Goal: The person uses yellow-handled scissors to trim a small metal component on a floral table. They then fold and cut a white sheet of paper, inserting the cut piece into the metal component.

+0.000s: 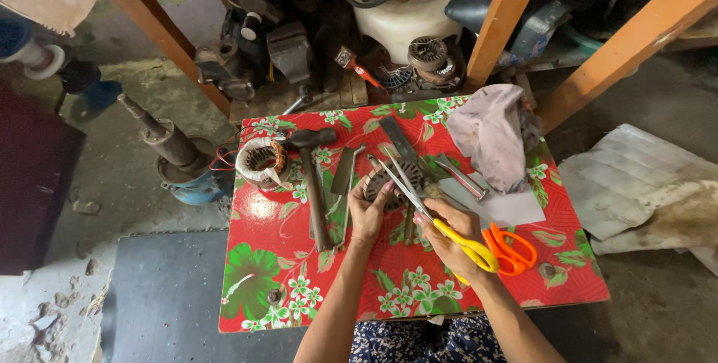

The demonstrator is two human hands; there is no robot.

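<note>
Stator core [389,182] on floral table [262,288]: left hand [368,213] clamped on rim; right hand [452,236] gripping yellow scissors [441,225], blades over bore. Advise: steady core, keep tips low, fingers clear.

Hammer [313,176] just left of the fingers, flat on the red floral surface [262,273]. Wound stator coil [261,161] further left. Orange scissors [510,249] right of them, crumpled grey rag [490,135] above right, white sheet [501,210] under it.
</note>
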